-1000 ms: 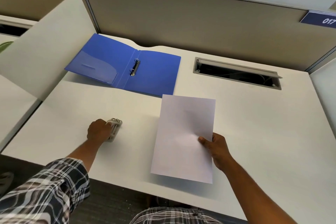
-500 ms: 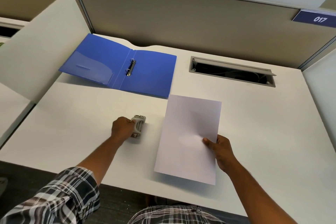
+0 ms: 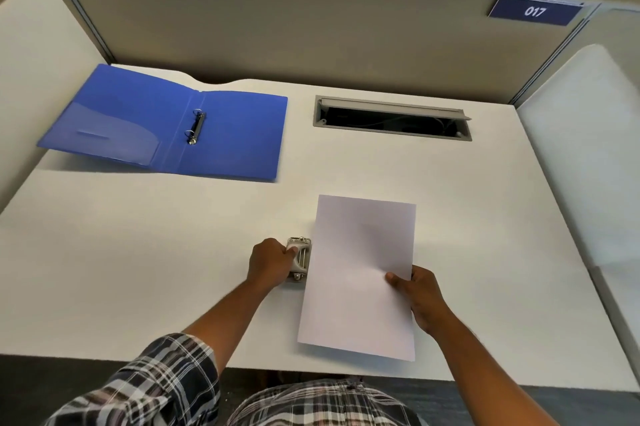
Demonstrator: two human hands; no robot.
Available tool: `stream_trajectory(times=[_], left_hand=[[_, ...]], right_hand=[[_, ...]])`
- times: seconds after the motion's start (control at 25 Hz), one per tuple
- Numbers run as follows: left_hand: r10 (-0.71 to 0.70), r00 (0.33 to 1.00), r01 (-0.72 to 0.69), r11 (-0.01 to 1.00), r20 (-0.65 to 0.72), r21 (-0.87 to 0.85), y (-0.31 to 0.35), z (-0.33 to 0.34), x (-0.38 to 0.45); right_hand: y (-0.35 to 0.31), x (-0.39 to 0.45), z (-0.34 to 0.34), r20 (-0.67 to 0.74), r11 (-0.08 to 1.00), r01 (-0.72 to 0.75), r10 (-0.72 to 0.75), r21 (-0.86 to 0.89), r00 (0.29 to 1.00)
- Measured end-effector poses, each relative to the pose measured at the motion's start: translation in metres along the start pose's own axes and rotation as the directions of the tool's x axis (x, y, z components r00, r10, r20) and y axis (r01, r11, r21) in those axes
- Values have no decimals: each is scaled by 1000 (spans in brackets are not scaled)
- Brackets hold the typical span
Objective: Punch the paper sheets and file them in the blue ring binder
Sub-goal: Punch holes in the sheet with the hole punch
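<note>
Paper sheets [image 3: 360, 273] lie on my white surface [image 3: 138, 252], their right edge pinched in my right hand [image 3: 420, 297]. Blue ring binder [image 3: 166, 124] sits open beyond. My left hand [image 3: 270, 261], gripping the punch [image 3: 299, 259], has slid it right until it meets the sheets' left edge.

An office cubicle: grey partition panels [image 3: 277, 20], a numbered plate [image 3: 535, 12] (017), white desk [image 3: 138, 252] with cable hatch [image 3: 391, 117].

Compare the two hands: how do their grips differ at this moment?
The left hand wraps the hole punch on the desk; the right hand pinches the paper sheet's right edge. The left grip is closed around the punch body, the right flat with thumb on top. Both are holding something.
</note>
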State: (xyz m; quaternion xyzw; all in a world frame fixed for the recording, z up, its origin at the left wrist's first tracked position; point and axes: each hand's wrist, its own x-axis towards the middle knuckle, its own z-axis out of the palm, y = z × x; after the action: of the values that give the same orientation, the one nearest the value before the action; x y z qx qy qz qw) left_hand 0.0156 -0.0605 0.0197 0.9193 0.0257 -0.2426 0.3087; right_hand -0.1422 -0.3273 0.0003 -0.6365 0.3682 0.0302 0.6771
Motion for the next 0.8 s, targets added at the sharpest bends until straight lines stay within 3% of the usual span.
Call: stream_trajectory(times=[0.2,0.4,0.8], left_hand=[[9,1000,-9,1000,3,29,7,21,-5],[-22,999,19,993,-26,-113,5,20,-5],[-11,1000,12,987,4,-161,-2,16,0]], right_hand=[[12,2,-25,-34,999,-38,38,-10,999],[20,5,-28,-18,998,-54,53,-33,998],[17,17,-14,15,994,-70,71,-80,997]])
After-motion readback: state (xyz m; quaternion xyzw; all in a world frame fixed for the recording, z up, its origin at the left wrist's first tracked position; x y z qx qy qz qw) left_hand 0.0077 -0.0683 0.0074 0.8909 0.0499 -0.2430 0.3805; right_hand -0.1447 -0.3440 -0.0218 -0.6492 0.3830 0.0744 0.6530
